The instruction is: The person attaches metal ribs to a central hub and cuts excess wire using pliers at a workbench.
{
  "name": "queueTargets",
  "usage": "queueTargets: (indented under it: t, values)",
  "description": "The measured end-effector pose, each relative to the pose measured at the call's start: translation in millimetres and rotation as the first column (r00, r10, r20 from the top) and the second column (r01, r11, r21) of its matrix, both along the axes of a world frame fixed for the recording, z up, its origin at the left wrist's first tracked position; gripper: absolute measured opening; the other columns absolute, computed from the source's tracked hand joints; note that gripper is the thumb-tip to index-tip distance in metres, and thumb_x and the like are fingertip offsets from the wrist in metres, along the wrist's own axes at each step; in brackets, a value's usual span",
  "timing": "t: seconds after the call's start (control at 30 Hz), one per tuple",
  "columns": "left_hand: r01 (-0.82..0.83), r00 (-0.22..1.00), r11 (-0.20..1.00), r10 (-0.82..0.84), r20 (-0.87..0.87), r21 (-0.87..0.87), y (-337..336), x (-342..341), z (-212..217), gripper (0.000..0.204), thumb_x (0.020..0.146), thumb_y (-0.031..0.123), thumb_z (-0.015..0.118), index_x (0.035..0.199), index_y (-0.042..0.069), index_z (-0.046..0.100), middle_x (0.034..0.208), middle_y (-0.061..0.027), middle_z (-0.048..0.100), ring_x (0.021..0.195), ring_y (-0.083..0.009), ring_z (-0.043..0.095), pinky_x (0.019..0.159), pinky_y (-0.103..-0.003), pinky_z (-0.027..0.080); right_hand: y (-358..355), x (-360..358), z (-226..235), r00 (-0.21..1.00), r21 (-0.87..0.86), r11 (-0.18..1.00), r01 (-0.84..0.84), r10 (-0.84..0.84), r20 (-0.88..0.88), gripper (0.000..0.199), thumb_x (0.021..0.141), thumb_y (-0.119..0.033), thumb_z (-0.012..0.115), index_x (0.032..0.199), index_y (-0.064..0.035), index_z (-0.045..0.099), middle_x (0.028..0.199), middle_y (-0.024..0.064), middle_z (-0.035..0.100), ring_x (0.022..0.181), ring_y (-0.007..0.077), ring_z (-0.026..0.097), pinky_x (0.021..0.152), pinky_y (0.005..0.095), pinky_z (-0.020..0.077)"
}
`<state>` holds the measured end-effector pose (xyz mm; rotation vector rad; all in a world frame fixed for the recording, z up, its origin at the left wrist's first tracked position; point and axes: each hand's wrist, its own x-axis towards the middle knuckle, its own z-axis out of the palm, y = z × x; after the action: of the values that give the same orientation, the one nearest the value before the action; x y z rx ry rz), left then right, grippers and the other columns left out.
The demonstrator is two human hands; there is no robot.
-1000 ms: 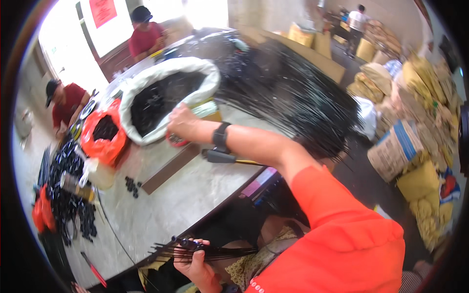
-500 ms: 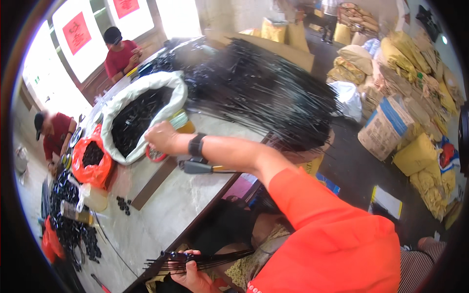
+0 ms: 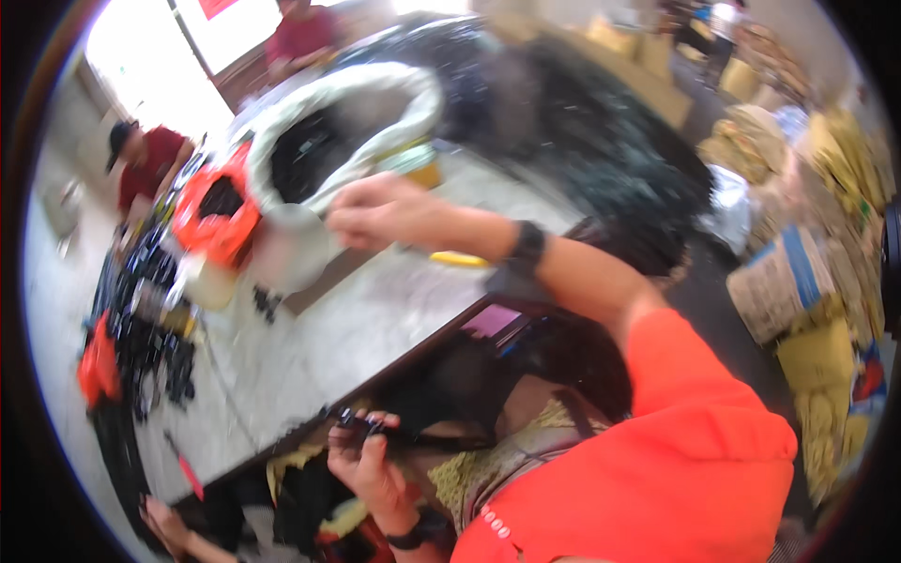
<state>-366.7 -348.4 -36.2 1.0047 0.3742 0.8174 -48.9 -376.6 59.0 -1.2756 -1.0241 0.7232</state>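
My left hand (image 3: pixel 361 460), low in the view in front of the table edge, is closed around a bundle of thin black rods (image 3: pixel 352 420) with a thicker dark piece at its near end; blur hides its detail. Over the table, my right hand (image 3: pixel 380 211) has its fingers pinched together. Whether anything small is between them cannot be made out. It hovers beside the rim of a white sack (image 3: pixel 267 155) holding small black parts. A brown strip (image 3: pixel 328 283) lies under and left of this hand, and a yellow item (image 3: pixel 458 259) shows below its wrist.
An orange-red bag (image 3: pixel 202 239) of dark parts sits left of the sack. A large heap of black rods (image 3: pixel 610 131) covers the far right of the table (image 3: pixel 375 319). Another person's hand (image 3: pixel 167 524) reaches in at lower left. Filled sacks (image 3: pixel 779 281) line the right side.
The view has turned, so the table contents appear higher and further right. My right hand has drawn slightly back toward me from the sack's rim. The left hand still grips the rods.
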Motion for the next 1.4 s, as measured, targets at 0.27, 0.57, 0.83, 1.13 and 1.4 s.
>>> queueTargets:
  t: [0.27, 0.57, 0.83, 1.13, 1.4]
  values:
    - [-0.020, 0.999, 1.000, 0.021, -0.045, 0.002, -2.2, -1.3, 12.8, 0.032, 0.077, -0.002, 0.075, 0.106, -0.006, 0.061, 0.095, -0.0172, 0.070, 0.084, -0.0288, 0.070, 0.084, -0.041, 0.056, -54.5, -78.1, -33.0, 0.816, 0.146, 0.973, -0.176, 0.227, -0.532, 0.021, 0.104, -0.021, 0.053, 0.099, -0.0027, 0.062, 0.084, 0.0037, 0.062, 0.067, 0.0091, 0.057, 0.057, 0.0226, 0.0460]
    - [-0.037, 0.998, 0.999, 0.036, -0.053, -0.005, -6.9, 1.4, 11.5, 0.040, 0.078, 0.005, 0.081, 0.111, -0.004, 0.060, 0.096, -0.0156, 0.069, 0.086, -0.0285, 0.069, 0.084, -0.042, 0.055, -64.9, -106.6, -73.8, 0.546, 0.321, 0.921, -0.221, 0.389, -0.742, 0.011, 0.097, -0.011, 0.063, 0.101, -0.0012, 0.066, 0.084, 0.0052, 0.064, 0.068, 0.0103, 0.060, 0.057, 0.0224, 0.0494]
    - [-0.032, 0.999, 0.999, 0.032, -0.030, -0.004, -5.6, 1.8, 8.2, 0.038, 0.079, 0.005, 0.080, 0.110, -0.004, 0.060, 0.096, -0.0154, 0.069, 0.086, -0.0280, 0.069, 0.084, -0.041, 0.055, -70.8, -121.9, -85.9, 0.554, 0.311, 0.915, -0.257, 0.403, -0.728, 0.011, 0.094, -0.006, 0.067, 0.101, 0.0006, 0.065, 0.083, 0.0066, 0.064, 0.067, 0.0114, 0.061, 0.059, 0.0231, 0.0502]
    - [-0.003, 1.000, 1.000, 0.003, 0.002, -0.023, -1.8, 0.8, 4.9, 0.035, 0.079, 0.004, 0.079, 0.108, -0.006, 0.061, 0.097, -0.0181, 0.070, 0.087, -0.0275, 0.069, 0.085, -0.040, 0.055, -77.4, -154.2, -82.9, 0.887, 0.142, 0.986, -0.092, 0.146, -0.438, 0.011, 0.091, -0.004, 0.070, 0.100, 0.0010, 0.067, 0.092, 0.0023, 0.065, 0.074, 0.0036, 0.058, 0.061, 0.0178, 0.0449]
    - [-0.069, 0.998, 0.996, 0.068, -0.013, -0.063, -1.8, -2.2, 2.7, 0.036, 0.076, 0.000, 0.080, 0.108, -0.004, 0.064, 0.099, -0.0141, 0.070, 0.090, -0.0241, 0.070, 0.087, -0.036, 0.055, -70.9, -173.4, -83.5, 0.996, 0.199, 0.978, 0.064, -0.074, 0.043, 0.014, 0.083, 0.000, 0.075, 0.095, -0.0046, 0.069, 0.092, 0.0027, 0.063, 0.078, 0.0084, 0.057, 0.057, 0.0210, 0.0418]
